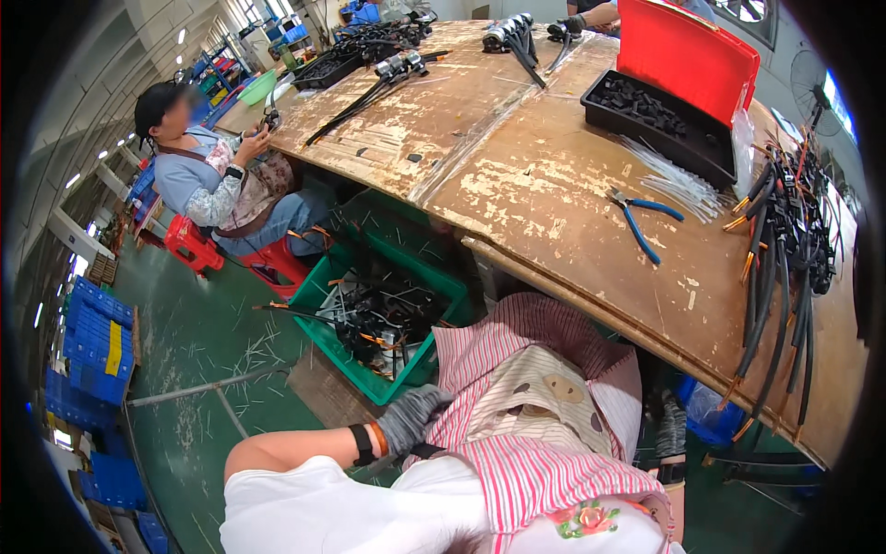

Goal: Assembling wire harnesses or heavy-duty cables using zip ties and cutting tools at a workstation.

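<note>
The worker's left hand, in a grey knitted glove, lay against the side of the striped apron, fingers bent inward; I could not tell whether it gripped the cloth. The right hand, also gloved, hung below the edge of the table, near a blue bin. It was partly hidden and dim at that spot, so whether it was open or closed could not be established.

Left of the apron, below table level, stood a green crate of dark cable parts, its near corner pointing toward the left hand. On the table's right end lay a cable bundle, its long axis running from the far side toward the worker, copper-coloured ends overhanging the near edge. Blue-handled pliers lay farther left, jaws pointing away and leftward, handles spread toward the right and the worker. Behind them sat a black box with its red lid raised.
</note>
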`<action>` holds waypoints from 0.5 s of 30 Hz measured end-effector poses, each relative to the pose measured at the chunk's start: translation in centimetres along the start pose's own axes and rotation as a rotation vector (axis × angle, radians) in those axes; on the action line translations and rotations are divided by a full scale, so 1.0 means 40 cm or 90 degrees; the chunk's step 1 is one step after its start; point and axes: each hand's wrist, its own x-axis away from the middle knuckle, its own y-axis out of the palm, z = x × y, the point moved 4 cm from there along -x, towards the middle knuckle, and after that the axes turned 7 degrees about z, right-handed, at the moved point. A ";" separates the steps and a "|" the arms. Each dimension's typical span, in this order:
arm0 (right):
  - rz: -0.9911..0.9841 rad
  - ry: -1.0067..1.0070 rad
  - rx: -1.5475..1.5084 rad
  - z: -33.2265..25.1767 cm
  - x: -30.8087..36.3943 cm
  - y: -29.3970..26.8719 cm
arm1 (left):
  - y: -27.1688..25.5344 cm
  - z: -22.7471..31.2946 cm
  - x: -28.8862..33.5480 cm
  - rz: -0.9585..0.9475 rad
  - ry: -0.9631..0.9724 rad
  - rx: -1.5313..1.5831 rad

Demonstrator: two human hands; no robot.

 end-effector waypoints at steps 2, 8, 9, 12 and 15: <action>-0.014 -0.025 0.018 -0.046 0.037 0.025 | 0.048 -0.041 0.066 0.147 -0.215 0.108; -0.409 -0.285 0.206 -0.347 0.327 0.388 | -0.025 0.159 0.035 -0.147 -0.297 0.342; -0.487 -0.457 0.371 -0.369 0.341 0.444 | -0.024 0.156 0.024 -0.155 -0.300 0.350; -0.712 -0.760 0.343 -0.410 0.427 0.642 | -0.005 0.202 0.005 -0.202 -0.091 0.533; -0.871 -0.775 0.368 -0.331 0.456 0.736 | -0.035 0.298 -0.025 -0.147 -0.038 0.625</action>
